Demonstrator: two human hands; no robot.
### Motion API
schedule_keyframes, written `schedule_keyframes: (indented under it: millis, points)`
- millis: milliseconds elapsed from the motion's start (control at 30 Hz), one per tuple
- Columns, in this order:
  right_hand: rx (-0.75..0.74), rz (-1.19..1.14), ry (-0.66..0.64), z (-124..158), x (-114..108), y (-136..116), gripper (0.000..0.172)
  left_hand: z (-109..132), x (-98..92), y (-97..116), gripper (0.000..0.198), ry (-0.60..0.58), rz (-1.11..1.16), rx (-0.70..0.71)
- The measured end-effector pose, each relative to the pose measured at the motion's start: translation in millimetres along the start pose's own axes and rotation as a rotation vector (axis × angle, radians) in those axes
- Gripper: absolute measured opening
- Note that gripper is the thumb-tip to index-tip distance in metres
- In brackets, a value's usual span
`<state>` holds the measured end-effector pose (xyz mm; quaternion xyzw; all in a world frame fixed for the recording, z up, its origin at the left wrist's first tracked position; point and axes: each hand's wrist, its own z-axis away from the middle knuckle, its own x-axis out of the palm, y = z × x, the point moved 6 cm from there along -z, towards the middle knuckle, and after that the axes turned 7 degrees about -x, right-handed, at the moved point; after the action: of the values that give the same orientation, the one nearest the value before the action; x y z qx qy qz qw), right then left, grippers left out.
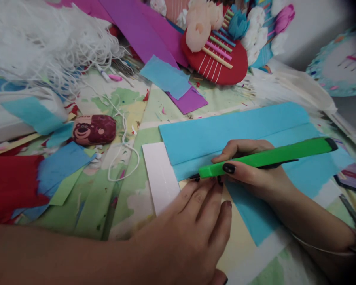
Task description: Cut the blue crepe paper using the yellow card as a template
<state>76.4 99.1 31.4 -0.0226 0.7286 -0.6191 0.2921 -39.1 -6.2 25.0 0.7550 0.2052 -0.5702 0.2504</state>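
Observation:
My right hand (249, 170) is closed around a green utility knife (264, 157) with a black end cap. Its dark, narrow tip points left and meets the edge of a blue sheet of crepe paper (225, 134), near my left fingertips. Fingers stretched out, my left hand (195, 221) presses down on a pale yellow card (240, 237) that overlaps the blue paper. Under these lies a white sheet (157, 170), showing at the left. A blue flap of the paper shows to the right of the card.
A red board with strings and paper flowers (216, 55) stands at the back. White string (53, 47) heaps at the far left, near a small bear-printed case (94, 130). Purple strips (142, 31), red paper (12, 186) and blue scraps (62, 166) lie about. Scissors (350, 208) rest at right.

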Motion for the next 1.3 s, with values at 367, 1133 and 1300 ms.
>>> schedule_keyframes:
  millis: [367, 1133, 1300]
  points:
    - [0.002, -0.015, -0.004, 0.7, -1.5, 4.6, 0.019, 1.9, 0.3, -0.2, 0.067, -0.019, -0.004, -0.009]
    - [-0.023, -0.091, -0.001, 2.1, -3.9, 7.4, 0.018, 1.2, 0.6, 1.0, 0.066, 0.0, -0.013, 0.007]
    - [-0.027, -0.126, 0.014, 2.2, -4.7, 8.8, 0.017, 1.6, 0.2, 1.1, 0.066, -0.003, -0.013, 0.004]
